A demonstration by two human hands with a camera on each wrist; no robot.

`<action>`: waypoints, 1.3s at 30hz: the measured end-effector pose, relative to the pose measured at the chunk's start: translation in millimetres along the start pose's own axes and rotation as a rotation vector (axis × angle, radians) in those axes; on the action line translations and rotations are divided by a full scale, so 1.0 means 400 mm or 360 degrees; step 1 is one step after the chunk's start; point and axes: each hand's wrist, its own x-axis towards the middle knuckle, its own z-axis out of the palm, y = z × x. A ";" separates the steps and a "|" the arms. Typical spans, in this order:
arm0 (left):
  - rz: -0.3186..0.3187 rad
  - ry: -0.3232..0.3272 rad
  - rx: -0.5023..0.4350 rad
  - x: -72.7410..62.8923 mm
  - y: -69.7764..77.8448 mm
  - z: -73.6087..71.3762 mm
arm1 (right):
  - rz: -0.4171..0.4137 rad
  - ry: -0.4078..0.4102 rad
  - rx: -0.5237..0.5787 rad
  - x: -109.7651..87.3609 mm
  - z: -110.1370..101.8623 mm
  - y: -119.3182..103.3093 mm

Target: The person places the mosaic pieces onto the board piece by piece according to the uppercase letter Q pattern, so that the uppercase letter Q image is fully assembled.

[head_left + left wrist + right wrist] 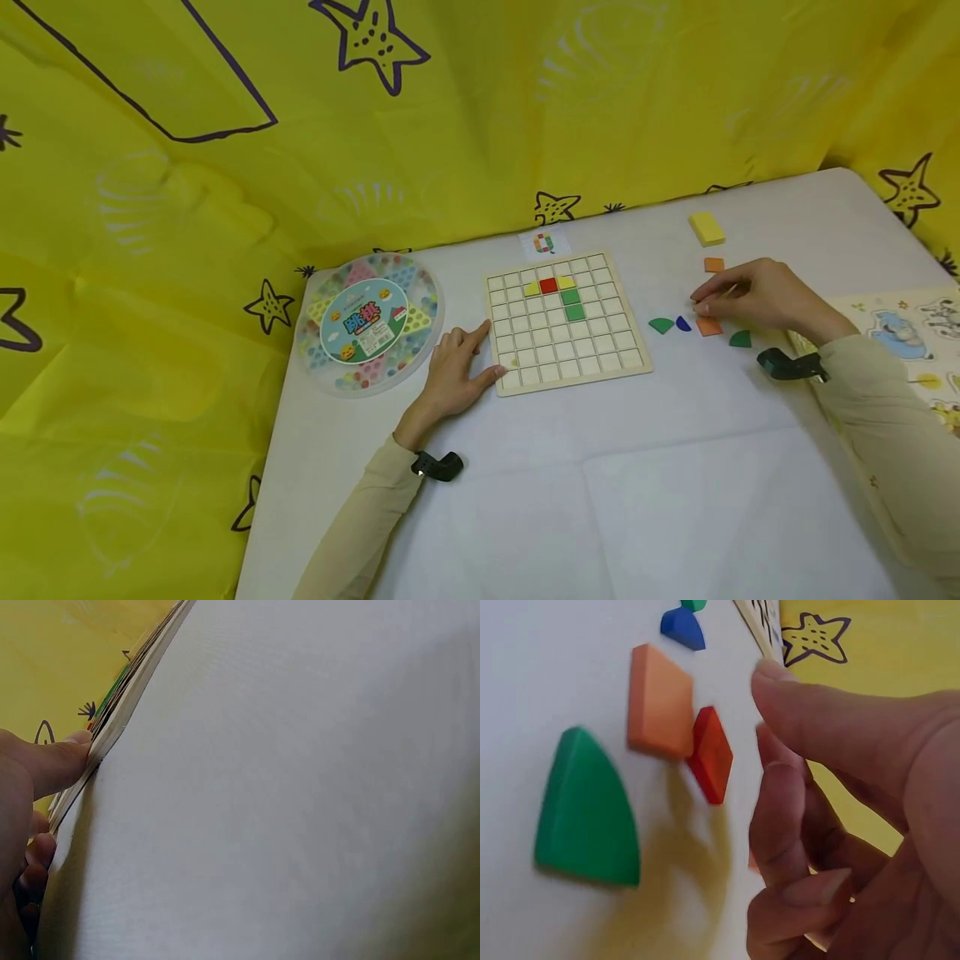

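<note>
My left hand (452, 375) rests at the left side of a wooden grid board (517, 379), index finger along its edge and thumb (64, 761) on the near corner. Yellow, red (549, 285) and green (574, 312) pieces sit in several squares of the board. Over the loose pieces on the right hovers my right hand (765, 296), thumb and index fingertips apart with nothing between them. Below it lie an orange square (660, 701) and a red piece (712, 754). Around these are a green quarter-round (585, 814), a blue half-round (682, 323) and another green quarter-round (661, 326).
A small pattern card (544, 243) lies behind the board. Left of it sits a round, clear-lidded marble game box (367, 321). Farther right are a yellow block (707, 228), another orange square (714, 264) and an animal-picture board (918, 333) under the right forearm.
</note>
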 end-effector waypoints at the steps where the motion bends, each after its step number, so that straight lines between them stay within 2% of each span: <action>1: -0.0002 -0.0002 0.0000 0.000 0.000 0.000 | -0.0007 -0.0027 -0.0017 -0.006 -0.002 0.005; 5: -0.0002 -0.0003 0.0007 0.001 -0.001 0.002 | -0.0025 -0.0096 -0.0084 -0.024 -0.002 0.020; 9: 0.0001 0.0003 0.0006 0.001 -0.001 0.003 | -0.0027 -0.0098 -0.0112 -0.036 0.002 0.028; 21: 0.0020 -0.0003 -0.0019 0.000 -0.005 0.002 | -0.0076 -0.0110 -0.0216 -0.023 0.012 0.022; 26: 0.0035 0.0016 -0.0034 -0.001 -0.005 0.003 | -0.0148 -0.0090 -0.0205 -0.015 0.013 0.007; 32: 0.0038 0.0015 -0.0030 0.000 -0.007 0.004 | -0.0237 -0.0008 -0.0071 0.001 0.030 -0.017; 39: 0.0027 0.0007 -0.0027 0.000 -0.006 0.003 | -0.0297 -0.0042 0.0047 0.032 0.057 -0.048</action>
